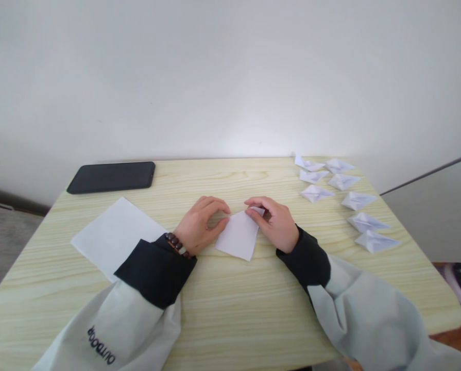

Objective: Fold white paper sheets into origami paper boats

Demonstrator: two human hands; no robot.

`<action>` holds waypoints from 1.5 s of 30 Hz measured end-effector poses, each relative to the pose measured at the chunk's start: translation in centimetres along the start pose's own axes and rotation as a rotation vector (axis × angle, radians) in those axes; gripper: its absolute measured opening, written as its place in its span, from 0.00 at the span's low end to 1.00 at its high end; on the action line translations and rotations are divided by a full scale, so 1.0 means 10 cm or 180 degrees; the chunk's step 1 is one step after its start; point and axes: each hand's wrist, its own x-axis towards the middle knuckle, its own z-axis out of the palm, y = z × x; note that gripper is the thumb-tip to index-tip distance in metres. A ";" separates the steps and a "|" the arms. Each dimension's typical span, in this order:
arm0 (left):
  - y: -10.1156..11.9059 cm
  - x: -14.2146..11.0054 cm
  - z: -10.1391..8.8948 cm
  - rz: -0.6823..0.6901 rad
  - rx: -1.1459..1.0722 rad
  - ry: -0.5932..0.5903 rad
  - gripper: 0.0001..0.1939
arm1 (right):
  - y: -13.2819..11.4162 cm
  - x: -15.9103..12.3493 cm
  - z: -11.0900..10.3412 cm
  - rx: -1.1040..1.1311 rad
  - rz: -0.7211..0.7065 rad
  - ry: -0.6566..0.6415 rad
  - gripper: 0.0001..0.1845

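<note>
A small folded piece of white paper [238, 236] lies between my hands at the middle of the table. My left hand [204, 224] pinches its upper left corner between thumb and fingers. At the upper right corner, my right hand [273, 221] grips the paper, thumb on top and fingers behind. A dark bead bracelet [178, 245] circles my left wrist. Beside my left forearm lies a flat white sheet [116, 234], partly covered by the sleeve.
Several folded white paper boats [317, 193] stand in two rough columns on the right side of the wooden table [230, 319]. A black phone [112, 177] lies at the back left. Behind the table rises a white wall [230, 77].
</note>
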 end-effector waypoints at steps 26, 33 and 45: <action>-0.06 -0.06 0.03 0.0364 0.0997 -0.0101 0.16 | -0.02 -0.03 -0.02 -0.0902 -0.1246 -0.0517 0.10; -0.02 -0.07 0.01 0.0534 0.1216 -0.0027 0.12 | -0.01 0.01 -0.03 -0.0497 -0.0516 -0.0099 0.09; -0.01 -0.07 0.05 0.0567 0.1435 0.0247 0.10 | 0.03 -0.01 -0.02 -0.0658 -0.0424 -0.0153 0.08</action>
